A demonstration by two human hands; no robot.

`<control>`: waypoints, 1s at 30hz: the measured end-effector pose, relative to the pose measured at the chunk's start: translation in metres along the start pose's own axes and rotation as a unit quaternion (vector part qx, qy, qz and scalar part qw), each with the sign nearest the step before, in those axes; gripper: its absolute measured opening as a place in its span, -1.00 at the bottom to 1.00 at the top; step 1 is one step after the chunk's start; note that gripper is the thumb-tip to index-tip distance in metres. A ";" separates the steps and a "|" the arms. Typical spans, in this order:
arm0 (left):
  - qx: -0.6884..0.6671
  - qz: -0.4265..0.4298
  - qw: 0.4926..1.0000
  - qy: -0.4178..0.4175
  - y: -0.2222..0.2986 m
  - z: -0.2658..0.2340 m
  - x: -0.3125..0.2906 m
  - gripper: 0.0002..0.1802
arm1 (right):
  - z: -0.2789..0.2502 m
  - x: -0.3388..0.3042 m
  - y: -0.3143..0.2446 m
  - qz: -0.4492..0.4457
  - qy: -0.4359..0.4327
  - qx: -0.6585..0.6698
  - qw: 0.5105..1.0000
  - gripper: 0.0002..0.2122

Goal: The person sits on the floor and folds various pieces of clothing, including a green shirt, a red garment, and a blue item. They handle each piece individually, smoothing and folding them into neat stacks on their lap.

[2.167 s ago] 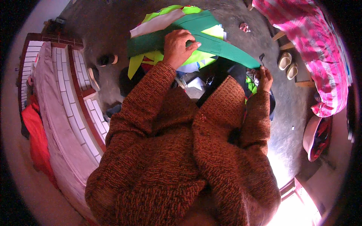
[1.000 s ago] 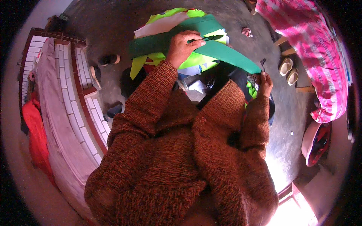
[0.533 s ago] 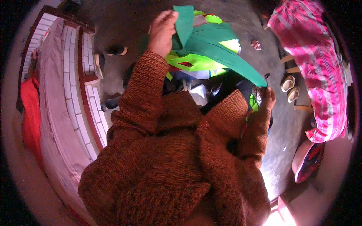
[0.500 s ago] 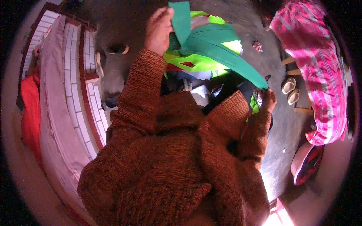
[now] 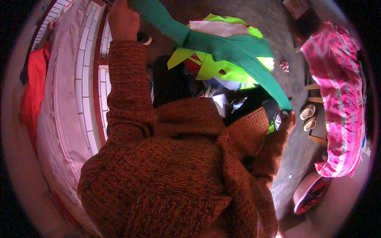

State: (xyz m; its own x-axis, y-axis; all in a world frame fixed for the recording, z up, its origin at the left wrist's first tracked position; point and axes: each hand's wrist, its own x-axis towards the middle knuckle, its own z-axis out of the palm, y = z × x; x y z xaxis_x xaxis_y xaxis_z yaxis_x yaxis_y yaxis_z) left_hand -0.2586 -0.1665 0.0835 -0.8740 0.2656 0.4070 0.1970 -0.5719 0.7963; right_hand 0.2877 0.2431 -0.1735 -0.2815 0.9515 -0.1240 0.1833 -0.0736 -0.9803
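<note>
A long green strip of cloth (image 5: 238, 52) stretches between my two hands. Raised at the upper left, my left hand (image 5: 124, 22) is closed on one end, which runs partly out of the picture. Lower down on the right, my right hand (image 5: 288, 122) pinches the other end, with its fingers partly hidden. Beneath the strip lies a heap of bright yellow-green cloth pieces (image 5: 214, 70), with bits of red and white among them. Dark, white and blue scraps show nearer to me, just past my brown knitted garment (image 5: 174, 166).
On the left a pinkish cloth (image 5: 63, 99) covers a ledge beside white brickwork (image 5: 86, 79), with a red cloth (image 5: 33, 95) beyond it. At right stand a pink plaid cloth (image 5: 337, 95) over wooden legs, beige shoes (image 5: 308, 112) and a pink basin (image 5: 303, 194).
My left hand has moved up and to the left, drawing the green strip out longer. My right hand has shifted slightly right and down, still holding its end. The whole view has tilted somewhat.
</note>
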 end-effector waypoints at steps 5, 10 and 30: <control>-0.056 0.006 0.998 0.002 0.021 -0.013 0.010 -0.66 | 0.005 -0.013 -0.016 -0.133 -0.006 -0.182 0.974 -0.79; -0.093 0.040 0.995 -0.021 0.049 -0.009 0.015 -0.64 | 0.010 -0.013 -0.015 0.012 0.011 0.064 0.998 -0.73; 0.367 0.091 0.924 0.050 0.048 -0.041 0.010 -0.62 | 0.021 -0.033 -0.050 -0.110 -0.015 -0.126 0.986 -0.81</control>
State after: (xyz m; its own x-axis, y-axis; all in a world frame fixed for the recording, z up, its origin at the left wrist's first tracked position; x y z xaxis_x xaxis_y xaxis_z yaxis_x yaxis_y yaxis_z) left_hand -0.2768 -0.2232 0.1072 -0.8259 0.1223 0.5504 0.5615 0.0904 0.8225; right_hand 0.2684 0.2093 -0.1231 -0.3673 0.9266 0.0801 0.3409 0.2142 -0.9154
